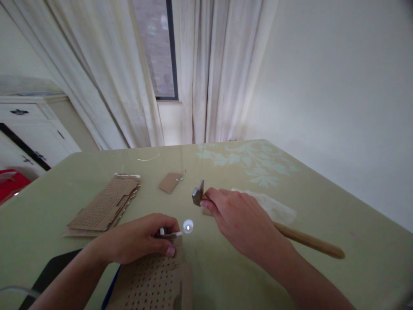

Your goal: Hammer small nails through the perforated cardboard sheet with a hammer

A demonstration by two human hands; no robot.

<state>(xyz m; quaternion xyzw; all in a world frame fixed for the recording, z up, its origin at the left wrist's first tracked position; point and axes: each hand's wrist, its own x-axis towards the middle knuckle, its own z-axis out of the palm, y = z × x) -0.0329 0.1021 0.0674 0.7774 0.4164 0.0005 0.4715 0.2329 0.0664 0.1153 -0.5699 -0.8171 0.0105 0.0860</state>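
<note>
My left hand [142,243] rests on the top edge of a perforated brown cardboard piece [151,284] near the table's front, its fingers pinching a small white object [171,234]. My right hand [240,219] lies over a hammer just behind its metal head [198,194]; the wooden handle [306,241] sticks out to the right on the table. Whether the fingers are closed around the handle is hidden by the back of the hand.
A stack of perforated cardboard sheets [105,204] lies at the left. A small cardboard scrap [170,182] sits beyond the hammer. A clear plastic bag [271,206] lies under the hammer. The green glass-topped table [355,224] ends at a wall on the right. Curtains [206,73] hang behind.
</note>
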